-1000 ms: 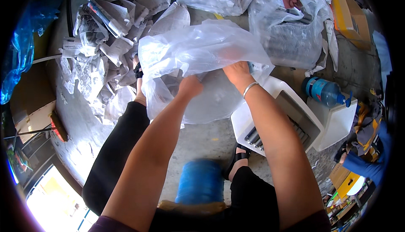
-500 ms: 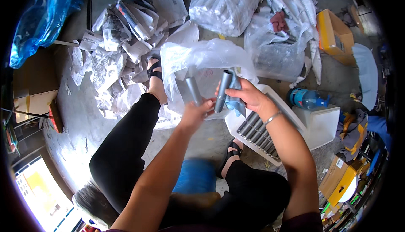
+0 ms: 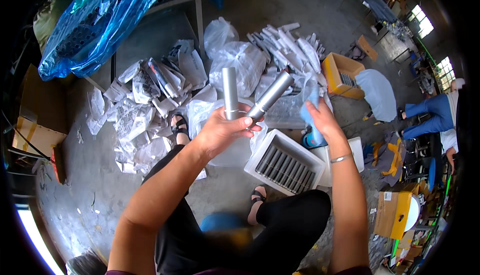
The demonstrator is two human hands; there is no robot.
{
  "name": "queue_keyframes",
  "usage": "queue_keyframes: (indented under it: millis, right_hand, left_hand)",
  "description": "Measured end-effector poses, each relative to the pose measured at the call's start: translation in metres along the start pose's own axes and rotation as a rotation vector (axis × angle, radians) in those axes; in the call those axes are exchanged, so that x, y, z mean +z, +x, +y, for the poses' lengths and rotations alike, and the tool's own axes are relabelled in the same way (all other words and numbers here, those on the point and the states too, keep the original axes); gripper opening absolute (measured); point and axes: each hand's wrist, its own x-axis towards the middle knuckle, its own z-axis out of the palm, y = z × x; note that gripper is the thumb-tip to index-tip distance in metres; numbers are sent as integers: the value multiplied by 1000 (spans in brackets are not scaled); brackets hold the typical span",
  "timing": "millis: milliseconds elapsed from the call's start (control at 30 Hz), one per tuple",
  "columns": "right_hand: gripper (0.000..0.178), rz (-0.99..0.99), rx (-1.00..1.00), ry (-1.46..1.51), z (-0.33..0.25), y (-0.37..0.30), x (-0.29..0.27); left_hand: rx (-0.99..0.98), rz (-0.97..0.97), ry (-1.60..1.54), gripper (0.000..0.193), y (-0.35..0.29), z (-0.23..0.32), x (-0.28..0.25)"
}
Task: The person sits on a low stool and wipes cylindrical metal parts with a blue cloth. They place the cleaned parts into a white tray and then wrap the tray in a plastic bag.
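Observation:
Two silvery metal tubes, one upright (image 3: 229,90) and one leaning right (image 3: 272,94), stick up from my left hand (image 3: 220,132), whose fingers close around their lower ends. To the right, my right hand (image 3: 324,120) grips a light blue cloth (image 3: 309,107), smeared by motion and apart from the tubes. Below it stands a white foam box (image 3: 316,159) with a row of similar dark grey tubes (image 3: 285,169) lying inside. Behind my left hand, a clear plastic bag (image 3: 199,112) spreads on the floor, partly hidden by the hand.
Crumpled paper (image 3: 137,120) is heaped at the left. Filled plastic bags (image 3: 237,65) and paper rolls (image 3: 285,45) lie at the back, beside a yellow-brown carton (image 3: 335,80). A blue bottle (image 3: 314,139) is behind the foam box. Another person (image 3: 432,112) is at the far right.
Both tubes are now together in my left hand; before, my right hand held one with the cloth. My right hand has moved right with only the cloth. The view has tilted up.

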Motion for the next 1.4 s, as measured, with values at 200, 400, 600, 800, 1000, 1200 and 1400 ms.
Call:
queue_keyframes:
  millis: [200,400,600,800,1000,1200,1400]
  right_hand:
    - [56,-266,7,1285,-97,-65,24]
    - [34,-180,-73,1418,-98,-69,49]
    - [25,-265,-306,1589,-141,-58,32]
    - [26,159,-112,1403,-119,-45,42]
    - [23,286,75,1604,-105,-41,25]
    - [21,36,-213,1633,-104,-50,16]
    - [26,166,-122,1563,-108,-44,25]
  left_hand:
    - [-3,-9,-5,38,-21,3,10]
    - [-142,15,80,35,-18,-41,42]
    - [-140,-152,-95,47,-18,-35,28]
    - [185,142,346,35,-1,-50,58]
    - [154,68,443,40,12,-54,60]
    - [-140,144,-120,45,9,-59,66]
    - [29,203,55,35,11,-57,70]
